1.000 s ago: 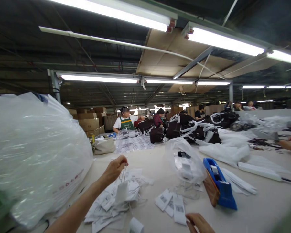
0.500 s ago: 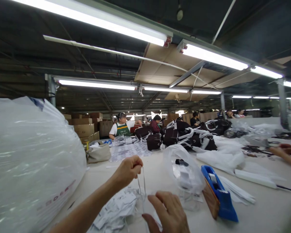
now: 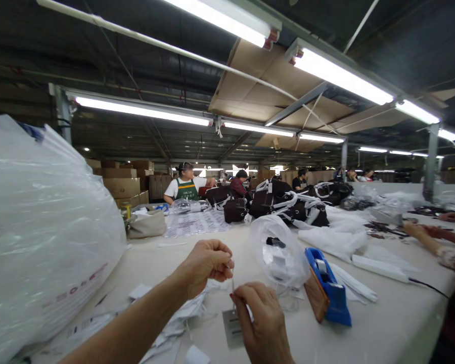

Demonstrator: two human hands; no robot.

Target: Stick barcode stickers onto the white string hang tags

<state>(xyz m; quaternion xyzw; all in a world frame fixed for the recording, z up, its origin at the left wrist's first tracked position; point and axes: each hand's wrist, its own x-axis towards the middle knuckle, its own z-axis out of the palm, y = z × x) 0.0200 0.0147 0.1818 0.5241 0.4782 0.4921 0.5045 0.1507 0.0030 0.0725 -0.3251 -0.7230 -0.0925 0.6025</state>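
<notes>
My left hand (image 3: 209, 264) pinches the upper end of a thin white string (image 3: 233, 284) between thumb and fingertips. Just below and to the right, my right hand (image 3: 263, 316) is closed with thumb and forefinger on the lower part of that string. A grey-white hang tag (image 3: 232, 328) with dark slots or marks hangs under the right fingers, partly hidden by them. Under my left forearm lies a loose heap of white paper tags (image 3: 176, 323) with strings among them.
A big filled plastic bag (image 3: 56, 242) rises at the left. On the right stand an open clear bag (image 3: 276, 253) and a blue tape dispenser (image 3: 331, 288). Dark bags with white straps (image 3: 265, 202) are piled farther back. A co-worker's hands (image 3: 424, 232) are at the right.
My right hand has gone from open fingers to a pinch on the string, bringing the tag into view. My left hand has come slightly lower and right. The camera view has tilted down.
</notes>
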